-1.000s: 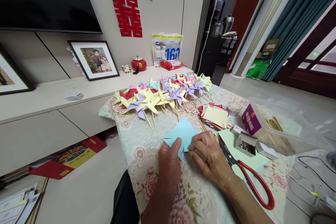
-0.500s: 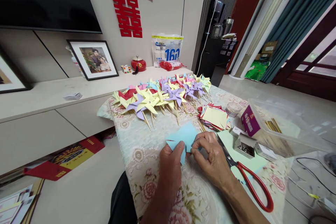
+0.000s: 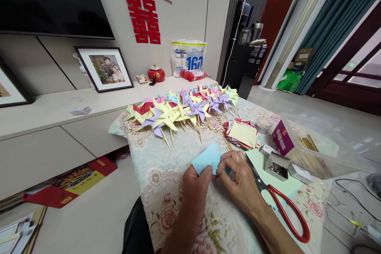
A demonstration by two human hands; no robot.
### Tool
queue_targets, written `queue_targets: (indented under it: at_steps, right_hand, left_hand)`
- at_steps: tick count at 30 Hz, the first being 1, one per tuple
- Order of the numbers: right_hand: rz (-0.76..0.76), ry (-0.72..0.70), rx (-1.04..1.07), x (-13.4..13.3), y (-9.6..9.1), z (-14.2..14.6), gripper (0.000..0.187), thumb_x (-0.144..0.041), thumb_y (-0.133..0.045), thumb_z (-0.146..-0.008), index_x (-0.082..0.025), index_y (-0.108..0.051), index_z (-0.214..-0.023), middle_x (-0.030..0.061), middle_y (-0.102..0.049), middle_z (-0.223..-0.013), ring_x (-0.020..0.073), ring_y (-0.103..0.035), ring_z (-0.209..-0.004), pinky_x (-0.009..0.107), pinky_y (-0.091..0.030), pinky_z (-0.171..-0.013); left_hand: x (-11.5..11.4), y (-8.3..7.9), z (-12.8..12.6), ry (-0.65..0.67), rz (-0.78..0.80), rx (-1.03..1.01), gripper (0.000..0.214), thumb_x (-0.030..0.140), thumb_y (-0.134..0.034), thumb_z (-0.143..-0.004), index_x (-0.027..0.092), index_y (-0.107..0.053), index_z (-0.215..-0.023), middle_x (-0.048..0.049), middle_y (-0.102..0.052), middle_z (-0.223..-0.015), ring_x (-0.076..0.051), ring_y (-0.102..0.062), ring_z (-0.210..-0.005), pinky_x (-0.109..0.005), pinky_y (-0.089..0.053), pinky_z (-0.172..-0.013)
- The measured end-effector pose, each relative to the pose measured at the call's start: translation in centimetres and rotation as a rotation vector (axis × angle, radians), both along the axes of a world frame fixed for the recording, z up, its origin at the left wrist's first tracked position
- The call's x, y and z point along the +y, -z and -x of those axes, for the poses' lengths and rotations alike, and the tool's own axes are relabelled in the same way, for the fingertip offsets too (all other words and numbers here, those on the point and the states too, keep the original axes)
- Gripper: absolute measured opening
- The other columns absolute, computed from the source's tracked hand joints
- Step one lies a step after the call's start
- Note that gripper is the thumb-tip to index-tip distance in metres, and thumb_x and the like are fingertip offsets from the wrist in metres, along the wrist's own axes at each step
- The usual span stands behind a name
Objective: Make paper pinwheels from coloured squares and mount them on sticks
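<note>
Both my hands pinch a light blue square of paper [image 3: 207, 158] just above the flowered tablecloth [image 3: 166, 166], folding its near corners inward. My left hand [image 3: 196, 190] grips the paper's left near part with thumb and fingers closed. My right hand [image 3: 238, 178] pinches its right near part. A thin wooden stick end shows beside the paper on the left. Red-handled scissors [image 3: 282, 210] lie right beside my right wrist.
Several finished paper pinwheels [image 3: 181, 109] on sticks lie across the far table. A stack of coloured paper squares [image 3: 242, 133], a small round tub [image 3: 263, 124], a box of pins [image 3: 276, 166] and a clear plastic bin [image 3: 321, 147] with sticks stand to the right.
The blue paper has been lifted off the cloth and its near corners folded in, so it looks smaller. Both hands have drawn closer together.
</note>
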State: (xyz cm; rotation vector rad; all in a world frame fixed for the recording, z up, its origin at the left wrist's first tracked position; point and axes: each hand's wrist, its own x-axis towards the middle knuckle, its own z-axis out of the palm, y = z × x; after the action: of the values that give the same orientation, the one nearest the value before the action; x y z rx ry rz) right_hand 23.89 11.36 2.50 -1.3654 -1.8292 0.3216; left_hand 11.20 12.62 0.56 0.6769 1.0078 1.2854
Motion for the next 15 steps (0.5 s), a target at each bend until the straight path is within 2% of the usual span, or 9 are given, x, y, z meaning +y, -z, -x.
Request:
queue_targets:
  at_steps: [5,15]
  right_hand:
    - [0.0,0.003,-0.01,0.0,0.1,0.0,0.018,-0.011,-0.056,-0.084,-0.02,-0.059,-0.068,0.0057,-0.06,-0.085,0.0239,-0.053,-0.087,0.041,-0.041,-0.076]
    - [0.018,0.01,-0.03,0.0,0.0,-0.1,0.018,-0.014,-0.054,-0.084,-0.019,-0.058,-0.068,0.0068,-0.06,-0.084,0.0248,-0.053,-0.087,0.04,-0.04,-0.076]
  left_hand:
    - [-0.1,-0.3,-0.1,-0.005,-0.02,0.045,0.014,0.026,-0.073,-0.063,0.016,-0.063,-0.065,0.0026,-0.059,-0.057,-0.014,-0.053,-0.058,-0.026,-0.047,-0.059]
    - [0.1,0.7,0.1,0.008,-0.022,0.116,0.015,0.029,-0.073,-0.064,0.015,-0.066,-0.067,0.0018,-0.063,-0.058,-0.015,-0.054,-0.057,-0.027,-0.048,-0.06]
